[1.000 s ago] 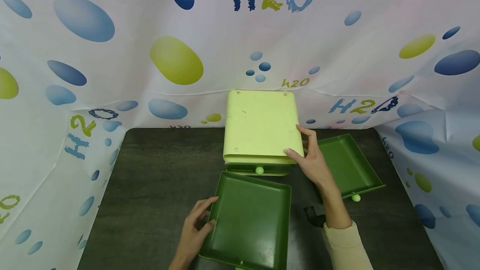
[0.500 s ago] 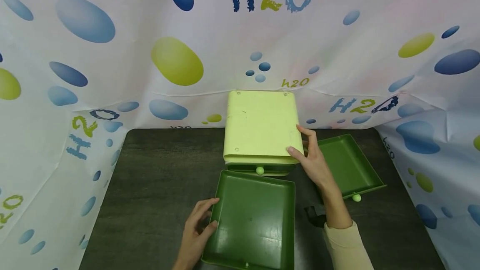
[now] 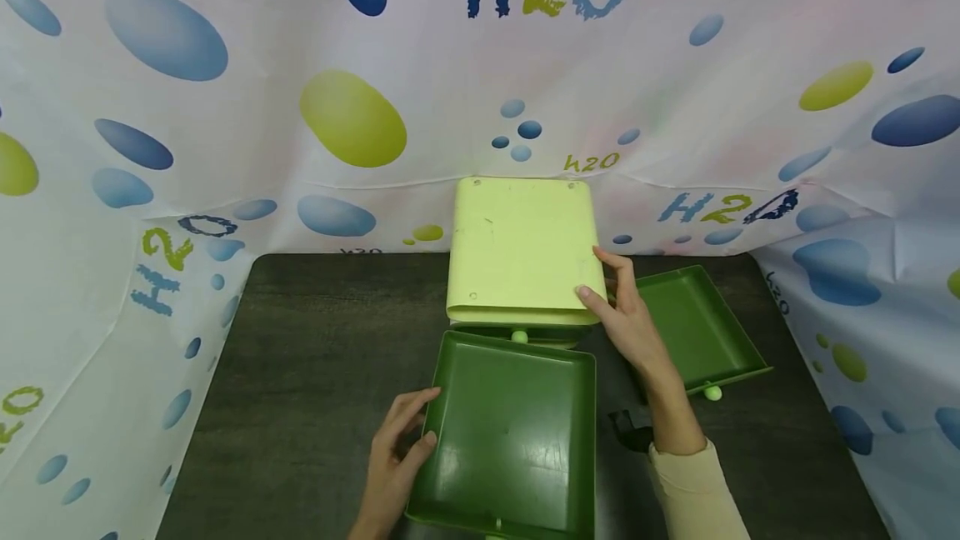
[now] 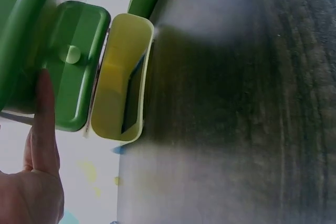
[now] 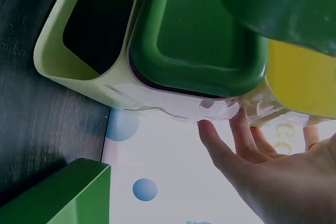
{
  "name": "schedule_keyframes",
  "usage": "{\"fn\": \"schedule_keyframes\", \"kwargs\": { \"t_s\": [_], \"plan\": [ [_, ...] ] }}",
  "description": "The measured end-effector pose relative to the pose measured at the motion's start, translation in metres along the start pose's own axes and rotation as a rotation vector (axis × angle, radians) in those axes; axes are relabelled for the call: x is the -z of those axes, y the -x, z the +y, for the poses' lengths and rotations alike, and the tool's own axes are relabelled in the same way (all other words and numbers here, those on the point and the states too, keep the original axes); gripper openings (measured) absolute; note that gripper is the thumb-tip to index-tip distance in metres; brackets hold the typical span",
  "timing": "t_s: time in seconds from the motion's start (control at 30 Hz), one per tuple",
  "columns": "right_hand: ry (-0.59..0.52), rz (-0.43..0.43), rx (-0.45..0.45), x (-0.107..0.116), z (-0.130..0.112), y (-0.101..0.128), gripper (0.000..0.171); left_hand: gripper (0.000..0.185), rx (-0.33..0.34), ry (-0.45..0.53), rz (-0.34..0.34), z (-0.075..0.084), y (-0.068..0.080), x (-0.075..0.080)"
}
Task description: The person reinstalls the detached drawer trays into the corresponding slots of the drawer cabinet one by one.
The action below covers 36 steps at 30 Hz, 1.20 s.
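My left hand [image 3: 393, 457] holds a dark green drawer [image 3: 513, 432] by its left side, its back edge close in front of the cabinet. The light yellow-green drawer cabinet [image 3: 525, 248] stands at the table's back. My right hand [image 3: 630, 315] grips the cabinet's right side, thumb on the front right corner of the top and fingers along the side wall. A closed middle drawer [image 4: 79, 66] with a round knob sits in the cabinet. Below it, the bottom slot [image 4: 118, 87] is open. The top slot [image 5: 304, 77] is partly covered by the held drawer in the right wrist view.
Another green drawer [image 3: 693, 323] with a light knob [image 3: 712, 393] lies on the dark table [image 3: 322, 357] right of the cabinet, near my right forearm. A white printed curtain [image 3: 450, 48] hangs behind and on both sides.
The held drawer has shifted slightly right and forward toward the cabinet, turning straighter, with my left hand following. My right hand has stayed at the cabinet's side.
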State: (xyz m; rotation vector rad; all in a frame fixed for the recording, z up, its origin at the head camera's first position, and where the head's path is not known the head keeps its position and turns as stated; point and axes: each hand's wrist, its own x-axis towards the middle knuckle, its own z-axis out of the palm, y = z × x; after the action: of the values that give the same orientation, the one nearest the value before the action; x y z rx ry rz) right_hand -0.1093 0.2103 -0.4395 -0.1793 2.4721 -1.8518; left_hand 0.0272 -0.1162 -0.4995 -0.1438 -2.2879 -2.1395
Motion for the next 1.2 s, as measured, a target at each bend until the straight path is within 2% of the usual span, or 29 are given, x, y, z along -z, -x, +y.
{"fn": "schedule_keyframes", "kwargs": {
  "t_s": [0.13, 0.37, 0.47, 0.63, 0.87, 1.03, 1.2],
  "plan": [
    [-0.008, -0.004, 0.003, 0.001, 0.001, -0.001, 0.062, 0.043, -0.011, 0.001, 0.016, 0.002, -0.005, 0.000],
    [-0.011, -0.016, -0.008, 0.001, -0.001, 0.001, 0.063, 0.045, -0.094, -0.018, 0.020, 0.003, -0.011, -0.001],
    [-0.016, -0.015, -0.008, 0.001, -0.001, 0.001, 0.061, 0.045, -0.107, -0.024, 0.024, 0.004, -0.010, -0.002],
    [-0.025, -0.009, 0.006, 0.002, 0.002, 0.002, 0.058, 0.044, -0.117, -0.017, 0.027, 0.005, -0.010, -0.003],
    [-0.006, -0.009, 0.002, 0.003, 0.006, 0.002, 0.058, 0.044, -0.079, -0.019, 0.001, 0.009, -0.009, -0.005],
    [-0.012, -0.010, 0.001, 0.005, 0.006, 0.001, 0.058, 0.046, -0.122, 0.010, -0.004, 0.013, -0.011, -0.008],
    [-0.019, -0.001, 0.033, 0.007, 0.007, 0.001, 0.049, 0.047, -0.179, 0.045, -0.012, 0.013, -0.016, -0.012]
  ]
}}
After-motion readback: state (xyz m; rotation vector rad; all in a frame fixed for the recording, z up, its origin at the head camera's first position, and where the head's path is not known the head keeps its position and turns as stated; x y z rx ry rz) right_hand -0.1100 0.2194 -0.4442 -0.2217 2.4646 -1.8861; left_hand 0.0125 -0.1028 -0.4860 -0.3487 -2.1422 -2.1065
